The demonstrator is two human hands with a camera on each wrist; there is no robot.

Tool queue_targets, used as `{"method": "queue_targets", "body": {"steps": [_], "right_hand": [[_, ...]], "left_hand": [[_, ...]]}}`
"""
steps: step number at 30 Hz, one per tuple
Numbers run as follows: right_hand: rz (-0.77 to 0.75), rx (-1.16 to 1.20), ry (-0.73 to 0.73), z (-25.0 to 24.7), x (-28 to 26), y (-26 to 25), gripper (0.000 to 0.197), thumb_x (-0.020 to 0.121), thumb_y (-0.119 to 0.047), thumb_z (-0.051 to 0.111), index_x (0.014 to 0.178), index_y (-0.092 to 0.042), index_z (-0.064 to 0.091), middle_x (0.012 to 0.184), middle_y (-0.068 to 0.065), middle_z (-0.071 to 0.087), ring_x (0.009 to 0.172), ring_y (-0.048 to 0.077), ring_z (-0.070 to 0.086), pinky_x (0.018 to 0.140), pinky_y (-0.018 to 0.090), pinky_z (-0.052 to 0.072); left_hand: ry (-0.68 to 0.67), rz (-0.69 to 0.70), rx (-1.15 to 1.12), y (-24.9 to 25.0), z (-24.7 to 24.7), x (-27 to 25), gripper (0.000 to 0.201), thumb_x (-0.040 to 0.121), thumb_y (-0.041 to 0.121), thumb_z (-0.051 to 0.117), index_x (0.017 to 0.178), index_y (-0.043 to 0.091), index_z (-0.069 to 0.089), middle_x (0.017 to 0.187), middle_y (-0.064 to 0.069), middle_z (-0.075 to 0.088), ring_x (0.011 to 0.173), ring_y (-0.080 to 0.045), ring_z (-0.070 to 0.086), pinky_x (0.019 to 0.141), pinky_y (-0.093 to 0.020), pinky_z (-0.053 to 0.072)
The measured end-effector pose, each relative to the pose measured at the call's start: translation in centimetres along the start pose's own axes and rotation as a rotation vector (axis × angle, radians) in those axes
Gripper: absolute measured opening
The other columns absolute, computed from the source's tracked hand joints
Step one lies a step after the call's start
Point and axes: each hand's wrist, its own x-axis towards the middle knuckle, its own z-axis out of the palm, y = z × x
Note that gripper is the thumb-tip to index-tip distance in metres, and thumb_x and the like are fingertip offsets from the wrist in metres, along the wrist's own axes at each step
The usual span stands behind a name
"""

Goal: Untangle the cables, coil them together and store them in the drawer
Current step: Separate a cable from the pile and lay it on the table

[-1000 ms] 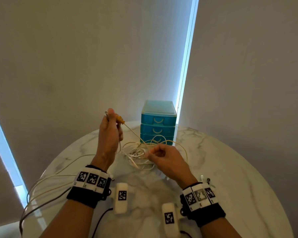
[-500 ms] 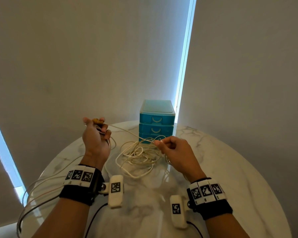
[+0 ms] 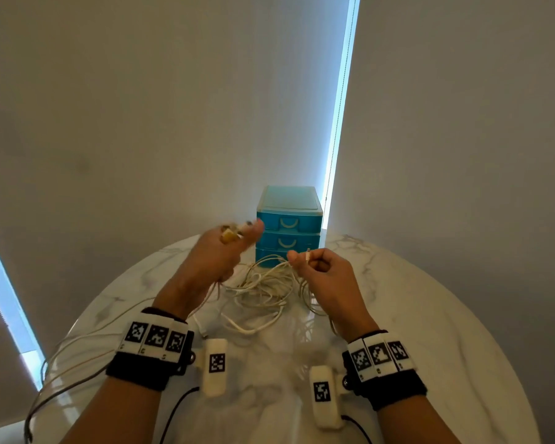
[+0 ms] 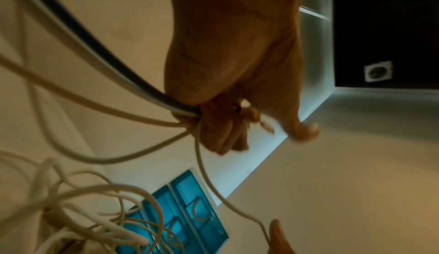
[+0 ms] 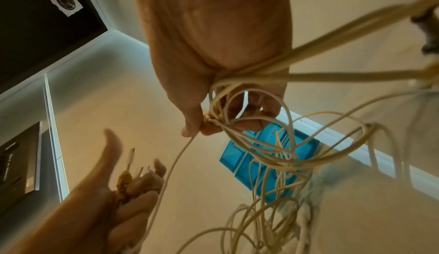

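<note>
Marble surface (image 3: 430,315), round and white, carries everything. Blue drawer unit (image 3: 288,224) stands at its far edge, all drawers closed. Cream cables (image 3: 263,283) lie tangled just in front of it, with loops lifted off the surface by both hands. Left hand (image 3: 218,251) has its grip clenched round several cable ends, thumb sticking out. Right hand (image 3: 324,270) pinches one cable by its plug (image 3: 307,254).

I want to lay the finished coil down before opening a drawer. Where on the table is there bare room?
Bare marble shows right of the right hand, out to the table rim, and beside the drawers on that side. It is crowded between the hands, where the cables lie tangled, and along the left rim, where cable runs trail off past the left hand.
</note>
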Motion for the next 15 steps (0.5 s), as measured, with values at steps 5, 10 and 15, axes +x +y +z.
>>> {"method": "queue_targets", "body": {"steps": [5, 10, 15], "right_hand": [[0.014, 0.048, 0.015, 0.4, -0.1, -0.6, 0.034, 0.091, -0.042, 0.083, 0.102, -0.012, 0.073, 0.093, 0.006, 0.081, 0.093, 0.022, 0.079, 0.077, 0.031, 0.060], [-0.015, 0.033, -0.022, -0.1, -0.2, -1.2, 0.031, 0.094, -0.040, 0.079, 0.104, -0.011, 0.071, 0.093, 0.004, 0.082, 0.088, 0.013, 0.078, 0.074, 0.022, 0.056], [-0.018, -0.241, -0.148, -1.0, 0.1, -0.4, 0.024, 0.089, -0.040, 0.087, 0.095, -0.020, 0.075, 0.090, -0.001, 0.080, 0.088, 0.017, 0.077, 0.084, 0.034, 0.063]], "left_hand": [[-0.265, -0.021, 0.325, -0.8, 1.9, 0.1, 0.014, 0.093, 0.040, 0.080, 0.087, 0.030, 0.074, 0.064, 0.021, 0.071, 0.057, 0.009, 0.064, 0.057, -0.009, 0.046], [-0.134, 0.039, 0.369, -1.4, 1.3, 0.6, 0.028, 0.100, 0.043, 0.072, 0.078, 0.026, 0.076, 0.060, 0.018, 0.068, 0.054, 0.007, 0.058, 0.058, -0.012, 0.044], [0.320, 0.107, -0.058, -2.7, -0.4, 2.0, 0.032, 0.101, 0.040, 0.070, 0.089, 0.011, 0.077, 0.057, 0.011, 0.045, 0.049, -0.006, 0.035, 0.047, -0.024, 0.029]]}}
